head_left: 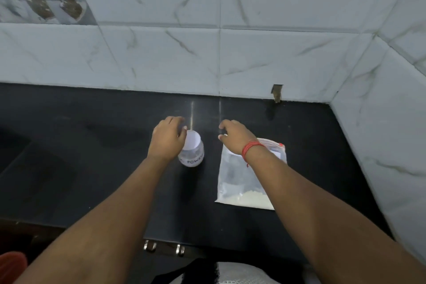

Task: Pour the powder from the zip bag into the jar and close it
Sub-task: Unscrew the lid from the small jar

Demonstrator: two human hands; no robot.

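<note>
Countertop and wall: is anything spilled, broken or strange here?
No spill shows on the black countertop. One odd spot: a small chipped gap in the wall tile at the counter's back edge, right of centre. The jar stands upright and the zip bag lies flat.

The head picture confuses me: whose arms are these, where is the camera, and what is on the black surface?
There is no machine. A person wears the camera on the head, so it looks down at their own arms. The left hand rests on the top of a small white jar, which stands upright on the black counter. The right hand, with a red thread at the wrist, hovers with curled fingers and holds nothing. Under that forearm lies a flat zip bag with white powder in it.
</note>
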